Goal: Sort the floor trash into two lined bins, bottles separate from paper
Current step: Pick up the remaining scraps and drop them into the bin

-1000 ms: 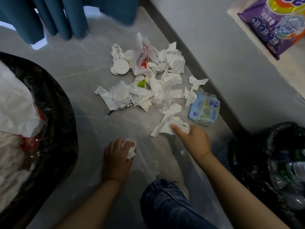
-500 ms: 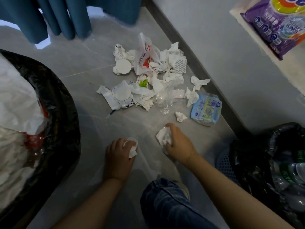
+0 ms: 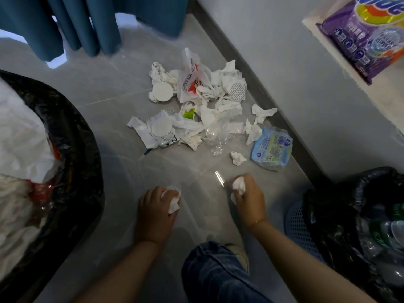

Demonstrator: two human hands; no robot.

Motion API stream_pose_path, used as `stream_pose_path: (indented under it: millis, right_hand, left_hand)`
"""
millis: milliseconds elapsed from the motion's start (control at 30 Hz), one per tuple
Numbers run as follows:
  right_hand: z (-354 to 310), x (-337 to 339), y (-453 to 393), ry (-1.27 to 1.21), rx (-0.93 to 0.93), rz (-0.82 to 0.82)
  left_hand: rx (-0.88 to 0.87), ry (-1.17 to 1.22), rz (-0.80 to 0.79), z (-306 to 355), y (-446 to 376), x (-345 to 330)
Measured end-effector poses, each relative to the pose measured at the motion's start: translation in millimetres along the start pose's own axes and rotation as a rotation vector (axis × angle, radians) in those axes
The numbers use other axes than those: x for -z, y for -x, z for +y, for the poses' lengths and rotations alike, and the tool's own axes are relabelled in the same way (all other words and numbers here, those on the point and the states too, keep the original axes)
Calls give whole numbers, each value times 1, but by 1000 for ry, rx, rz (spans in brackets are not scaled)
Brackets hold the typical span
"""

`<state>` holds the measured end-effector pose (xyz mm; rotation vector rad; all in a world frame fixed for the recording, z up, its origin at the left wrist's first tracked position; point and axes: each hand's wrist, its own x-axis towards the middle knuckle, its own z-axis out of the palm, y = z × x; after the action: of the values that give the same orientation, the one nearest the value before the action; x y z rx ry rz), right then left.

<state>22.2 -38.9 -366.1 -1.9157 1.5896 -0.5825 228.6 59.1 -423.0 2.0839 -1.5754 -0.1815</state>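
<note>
Now my left hand [image 3: 156, 212] and right hand [image 3: 248, 201] each clutch tissue [image 3: 238, 185], the paper bin [image 3: 72, 154] lying nearer my left.

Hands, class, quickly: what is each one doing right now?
Left hand: closed, gripping a crumpled white tissue.
Right hand: closed, gripping a white tissue wad.

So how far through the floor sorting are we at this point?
Partly done. The left bin already holds white paper, and the right bin holds clear bottles. In hand: the left hand and the right hand each grip a crumpled tissue. Left: the pile of tissues, wrappers and a blue pack on the floor. No bottles show in it.
</note>
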Motion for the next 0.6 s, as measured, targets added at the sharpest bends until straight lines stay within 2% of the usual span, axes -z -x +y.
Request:
stream_pose_path:
  millis: [67, 133, 267, 400, 467, 533, 600]
  right_hand:
    - [-6, 8, -24, 58, -97, 91]
    - [-10, 10, -52, 128, -162, 99]
    - [-5, -6, -76, 362, -191, -187]
    - [-5, -23, -50, 469, -8, -257]
    - [-4, -28, -29, 342, 38, -303]
    - [-9, -27, -11, 39, -70, -338]
    - [-20, -22, -5, -231, -212, -313]
  left_hand:
    - [5, 24, 1, 0, 0, 0]
    - [5, 59, -2, 0, 0, 1]
    - [5, 105, -31, -1, 0, 0]
    - [2, 111, -10, -4, 1, -3]
    - [14, 112, -11, -5, 2, -4]
    - [33, 128, -40, -3, 3, 1]
    - [126, 188, -90, 3, 0, 6]
